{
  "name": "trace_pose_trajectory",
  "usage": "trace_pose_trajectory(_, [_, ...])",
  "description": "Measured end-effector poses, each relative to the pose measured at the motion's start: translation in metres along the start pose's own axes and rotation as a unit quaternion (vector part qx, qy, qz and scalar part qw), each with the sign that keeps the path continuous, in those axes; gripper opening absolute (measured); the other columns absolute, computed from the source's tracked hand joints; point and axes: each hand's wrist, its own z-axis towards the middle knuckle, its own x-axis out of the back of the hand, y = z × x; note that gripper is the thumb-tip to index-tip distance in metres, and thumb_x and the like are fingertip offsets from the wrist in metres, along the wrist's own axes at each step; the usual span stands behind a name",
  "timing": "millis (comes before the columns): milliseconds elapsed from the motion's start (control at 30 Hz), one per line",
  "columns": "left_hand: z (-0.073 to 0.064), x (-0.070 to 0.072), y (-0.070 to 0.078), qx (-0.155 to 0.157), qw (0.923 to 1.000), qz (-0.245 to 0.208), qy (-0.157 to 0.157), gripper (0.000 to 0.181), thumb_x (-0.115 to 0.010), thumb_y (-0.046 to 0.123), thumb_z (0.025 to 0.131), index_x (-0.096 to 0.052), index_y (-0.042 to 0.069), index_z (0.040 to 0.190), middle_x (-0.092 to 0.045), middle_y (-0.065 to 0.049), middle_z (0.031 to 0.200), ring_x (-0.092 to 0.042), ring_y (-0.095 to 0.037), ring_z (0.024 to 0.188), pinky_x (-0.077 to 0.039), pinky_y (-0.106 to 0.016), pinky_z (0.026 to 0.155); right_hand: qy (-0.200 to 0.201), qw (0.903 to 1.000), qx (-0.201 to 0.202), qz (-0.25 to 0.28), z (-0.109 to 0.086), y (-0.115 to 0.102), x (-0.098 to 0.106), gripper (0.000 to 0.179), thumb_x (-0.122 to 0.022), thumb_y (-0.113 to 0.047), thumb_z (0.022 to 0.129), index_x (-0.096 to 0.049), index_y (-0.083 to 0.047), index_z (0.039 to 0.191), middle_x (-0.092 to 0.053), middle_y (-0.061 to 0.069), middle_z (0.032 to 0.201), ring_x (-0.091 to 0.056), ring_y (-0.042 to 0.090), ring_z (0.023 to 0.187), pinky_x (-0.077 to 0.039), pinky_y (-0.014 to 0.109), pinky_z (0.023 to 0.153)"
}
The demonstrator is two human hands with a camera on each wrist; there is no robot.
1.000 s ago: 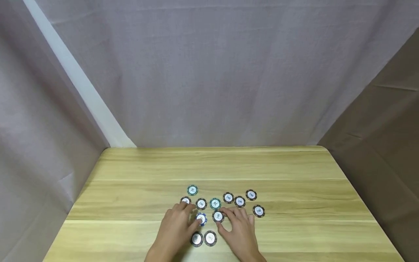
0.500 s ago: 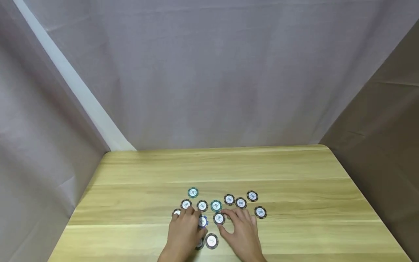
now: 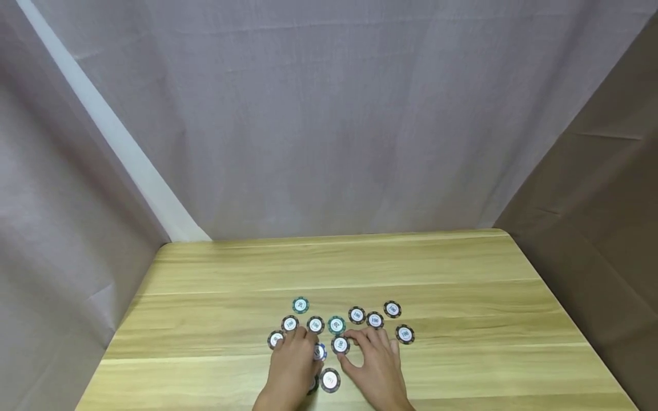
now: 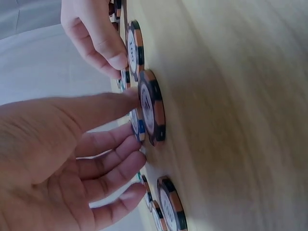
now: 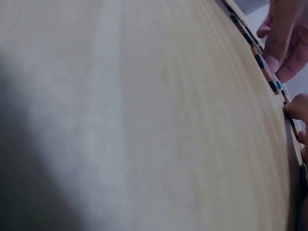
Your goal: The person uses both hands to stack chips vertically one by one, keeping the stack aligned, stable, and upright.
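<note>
In the head view my left hand [image 3: 291, 365] holds a blue-edged poker chip [image 3: 320, 351] by its edge between thumb and fingers, partly covering it. Its thumb [image 4: 113, 103] lies close over a black-and-orange chip [image 4: 151, 108], mostly hidden by the hand in the head view. To the right, my right hand [image 3: 377, 368] pinches a black-edged "100" chip [image 3: 340, 345] between thumb and index finger, flat on the table. Just beyond that chip lies a green-edged "20" chip [image 3: 336, 325]. Another black-edged chip [image 3: 330, 380] lies between the two wrists.
Black-edged "100" chips lie left, one chip [image 3: 276, 339] by the left fingers and another chip [image 3: 290, 323] beyond. A green-edged chip [image 3: 300, 305] is farther back. Several more, including an outer chip [image 3: 405, 334], lie right. Curtains [image 3: 319, 114] rise behind the wooden table [image 3: 462, 365].
My left hand has moved right, uncovering a black-edged chip at its left and covering more of the near one. The blue-edged chip has shifted slightly toward the right-hand chip. The right hand stays put.
</note>
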Motion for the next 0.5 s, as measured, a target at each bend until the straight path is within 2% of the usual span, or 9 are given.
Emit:
trace_pose_trajectory(200, [0.0005,-0.0007,0.0002,-0.028,0.9993,0.023,-0.004,0.038,-0.094,0.025,0.076,-0.073,0.006,0.101,-0.068,-0.006,0.098,-0.066,-0.024,0.094,-0.058,-0.044,0.075,0.023,0.9993,0.028,-0.005,-0.0006,0.0026,0.0007,0.038,-0.086,-0.036,0.077,-0.075,-0.030,0.113,-0.056,-0.018,0.092,-0.045,0.006,0.090,-0.028,0.032,0.078])
trace_pose_trajectory(367, [0.0047,0.0006,-0.0005,-0.061,0.9973,0.037,0.017,0.034,-0.093,0.020,0.067,-0.072,0.007,0.090,-0.067,-0.003,0.085,-0.065,-0.019,0.080,-0.054,-0.036,0.063,0.038,0.9977,0.056,0.002,-0.0005,0.0032,0.0018,0.039,-0.085,-0.030,0.075,-0.077,-0.029,0.113,-0.052,-0.021,0.086,-0.043,0.004,0.086,-0.027,0.031,0.078])
trace_pose_trajectory(500, [0.0064,0.0001,-0.0005,-0.074,0.9960,0.038,0.032,0.032,-0.091,0.017,0.061,-0.071,0.008,0.084,-0.066,-0.003,0.081,-0.065,-0.020,0.076,-0.053,-0.034,0.059,0.029,0.9978,0.059,0.006,-0.0013,0.0027,0.0013,0.038,-0.087,-0.033,0.075,-0.076,-0.031,0.112,-0.052,-0.023,0.086,-0.043,0.003,0.086,-0.026,0.031,0.078])
